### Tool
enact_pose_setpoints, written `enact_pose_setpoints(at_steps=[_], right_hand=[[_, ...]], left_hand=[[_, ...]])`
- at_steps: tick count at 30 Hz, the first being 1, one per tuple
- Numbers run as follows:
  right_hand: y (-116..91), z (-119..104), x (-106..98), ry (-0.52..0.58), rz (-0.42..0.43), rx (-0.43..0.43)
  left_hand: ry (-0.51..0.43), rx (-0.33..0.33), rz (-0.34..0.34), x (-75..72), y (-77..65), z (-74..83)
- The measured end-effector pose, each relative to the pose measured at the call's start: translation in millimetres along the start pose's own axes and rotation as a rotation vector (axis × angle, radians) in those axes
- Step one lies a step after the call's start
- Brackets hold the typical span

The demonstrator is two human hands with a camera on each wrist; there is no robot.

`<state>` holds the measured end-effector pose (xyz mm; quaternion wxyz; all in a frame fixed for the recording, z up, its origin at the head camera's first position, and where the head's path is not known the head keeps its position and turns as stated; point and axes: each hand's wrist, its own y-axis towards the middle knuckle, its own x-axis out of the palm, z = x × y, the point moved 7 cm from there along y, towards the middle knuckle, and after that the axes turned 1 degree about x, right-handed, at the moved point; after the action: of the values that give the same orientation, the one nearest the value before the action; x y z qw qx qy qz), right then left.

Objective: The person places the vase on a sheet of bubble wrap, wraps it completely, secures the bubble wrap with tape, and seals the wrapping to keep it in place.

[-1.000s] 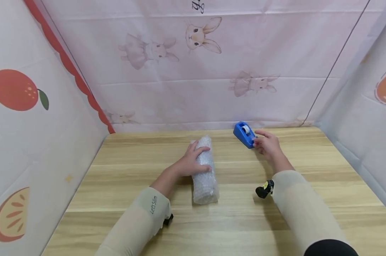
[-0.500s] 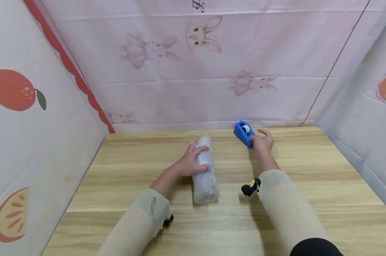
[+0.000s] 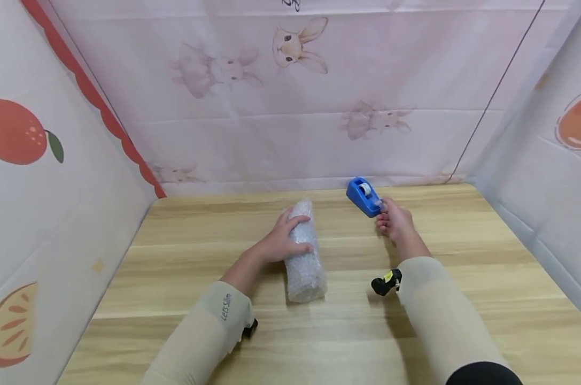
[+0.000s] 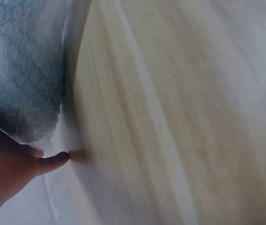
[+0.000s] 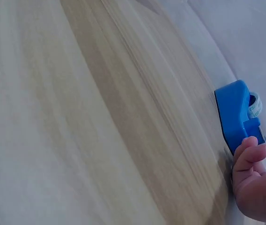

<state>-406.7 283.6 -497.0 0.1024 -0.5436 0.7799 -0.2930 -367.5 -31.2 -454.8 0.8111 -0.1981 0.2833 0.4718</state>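
Observation:
A roll of clear bubble wrap (image 3: 303,267) lies lengthwise on the wooden table, its near end towards me. My left hand (image 3: 281,240) grips it from the left, with fingers and thumb spread over its top. The left wrist view shows the bubble wrap (image 4: 23,61) close up beside the hand (image 4: 11,168). At the back of the table stands a blue tape dispenser (image 3: 362,198) holding a white-cored roll of tape (image 5: 254,105). My right hand (image 3: 397,222) is at the dispenser's front end, pinching a short clear strip of tape (image 3: 379,203) there. Its fingers are curled in the right wrist view.
The light wood table (image 3: 213,224) ends at a pink cloth wall (image 3: 295,144) printed with rabbits, just behind the dispenser. Cloth walls with fruit prints stand at the left (image 3: 54,224) and right (image 3: 526,160).
My right hand has moved to the dispenser's front end and closed its finger and thumb on the tape, then drawn slightly right. My left hand stays on the bubble wrap. The head view has shifted slightly.

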Motion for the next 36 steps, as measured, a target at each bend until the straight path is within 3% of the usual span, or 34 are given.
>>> enact_pose_setpoints(at_steps=[2, 9, 13, 20, 27, 32, 36], right_hand=[[-1, -1, 2, -0.011, 0.003, -0.007], [-6, -7, -3, 0.136, 0.158, -0.066], [-9, -11, -5, 0.099, 0.208, -0.102], [-12, -14, -5, -0.002, 0.200, -0.140], [-16, -15, -9, -0.023, 0.118, -0.173], [-21, -16, -10, 0.021, -0.026, -0.152], [-34, -24, 2, -0.066, -0.160, -0.223]], left_hand=[[-0.008, 0.001, -0.005, -0.6, -1.4, -0.2], [-0.022, -0.001, -0.001, -0.3, -3.0, -0.7], [-0.020, -0.006, 0.003, 0.5, -1.6, -2.5], [-0.012, -0.027, -0.008, 0.5, 0.2, -6.2], [-0.028, -0.013, -0.013, 0.8, 0.5, -4.1], [-0.026, -0.012, -0.010, 0.7, 0.7, -4.5], [-0.011, -0.022, -0.002, -0.9, 1.6, -4.5]])
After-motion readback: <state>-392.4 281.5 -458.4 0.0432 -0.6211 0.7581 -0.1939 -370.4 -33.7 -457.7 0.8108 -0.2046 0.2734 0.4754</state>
